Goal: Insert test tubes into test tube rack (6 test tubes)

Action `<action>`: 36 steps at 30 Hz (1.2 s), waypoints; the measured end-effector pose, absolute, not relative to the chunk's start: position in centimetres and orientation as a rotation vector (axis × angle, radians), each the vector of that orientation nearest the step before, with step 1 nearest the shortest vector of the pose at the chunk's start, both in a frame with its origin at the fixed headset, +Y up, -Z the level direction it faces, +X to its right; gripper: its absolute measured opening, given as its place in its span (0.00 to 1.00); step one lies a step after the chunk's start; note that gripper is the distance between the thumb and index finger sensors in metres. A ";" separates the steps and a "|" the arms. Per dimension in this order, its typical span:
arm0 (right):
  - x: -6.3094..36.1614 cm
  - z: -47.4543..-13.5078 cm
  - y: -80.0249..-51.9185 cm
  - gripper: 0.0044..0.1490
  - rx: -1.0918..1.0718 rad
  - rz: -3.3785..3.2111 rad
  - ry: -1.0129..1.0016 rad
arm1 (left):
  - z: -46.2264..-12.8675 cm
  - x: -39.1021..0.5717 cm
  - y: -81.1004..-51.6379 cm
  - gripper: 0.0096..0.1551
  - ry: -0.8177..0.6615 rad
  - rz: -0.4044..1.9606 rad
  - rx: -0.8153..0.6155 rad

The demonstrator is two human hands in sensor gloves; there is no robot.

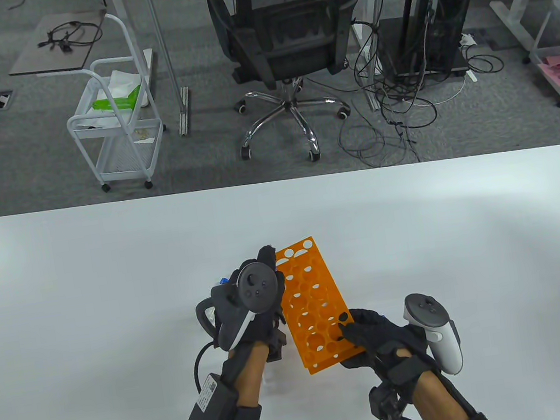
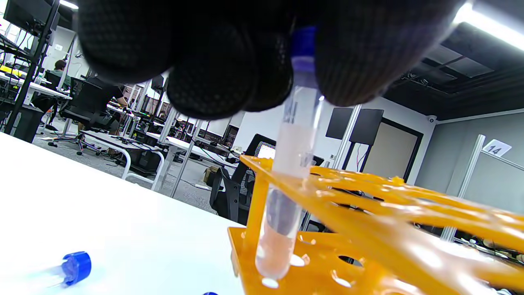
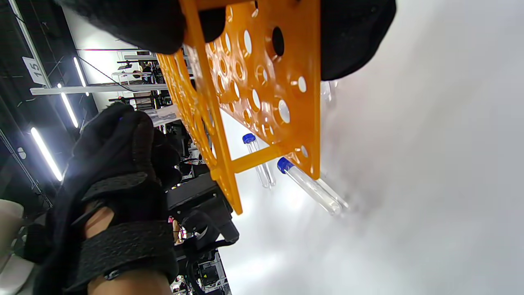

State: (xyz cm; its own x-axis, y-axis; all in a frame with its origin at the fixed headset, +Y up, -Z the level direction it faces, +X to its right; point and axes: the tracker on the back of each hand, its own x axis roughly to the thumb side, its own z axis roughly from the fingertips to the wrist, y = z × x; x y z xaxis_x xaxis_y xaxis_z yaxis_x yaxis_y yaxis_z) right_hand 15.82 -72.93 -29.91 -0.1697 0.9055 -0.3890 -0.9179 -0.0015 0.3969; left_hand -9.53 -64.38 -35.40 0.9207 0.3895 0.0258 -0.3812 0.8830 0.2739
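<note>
An orange test tube rack (image 1: 314, 304) lies on the white table (image 1: 112, 275), also shown in the left wrist view (image 2: 368, 213) and the right wrist view (image 3: 262, 94). My left hand (image 1: 264, 285) pinches a clear test tube with a blue cap (image 2: 286, 172) by its top; the tube stands upright in a hole at the rack's left edge. My right hand (image 1: 360, 334) grips the rack's near right corner. Two loose blue-capped tubes (image 3: 307, 184) (image 3: 258, 162) lie on the table beside the rack. Another one (image 2: 69, 268) shows in the left wrist view.
The table's far edge (image 1: 276, 182) runs across the middle of the table view. Beyond it stand an office chair (image 1: 287, 42), a white cart (image 1: 117, 123) and floor cables. White tabletop stretches left and right of the rack.
</note>
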 end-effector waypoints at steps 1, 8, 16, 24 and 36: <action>15.8 -29.9 -72.9 0.34 -0.025 1.609 0.662 | -35.4 -9.5 -64.4 0.29 0.029 0.398 0.274; 15.8 -29.9 -72.9 0.34 -0.031 1.603 0.661 | -35.3 -9.4 -64.5 0.31 0.032 0.395 0.270; 16.2 -30.0 -73.0 0.34 -0.051 1.594 0.652 | -35.5 -11.5 -64.8 0.40 -0.008 0.555 0.151; 16.6 -30.2 -72.8 0.34 -0.061 1.579 0.640 | -35.5 -13.2 -66.7 0.35 0.100 0.492 0.051; 17.3 -30.3 -72.7 0.34 -0.079 1.567 0.622 | -36.1 -13.5 -72.0 0.32 0.330 0.282 -0.340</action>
State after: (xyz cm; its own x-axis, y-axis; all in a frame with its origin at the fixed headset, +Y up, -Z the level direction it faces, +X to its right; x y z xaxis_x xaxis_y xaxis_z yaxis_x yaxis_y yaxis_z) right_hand 17.25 -72.72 -30.35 -0.1140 0.9029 -0.4144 -0.9414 0.0351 0.3354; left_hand -13.46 -72.03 -36.08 0.9080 0.2136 -0.3603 -0.3229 0.9049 -0.2772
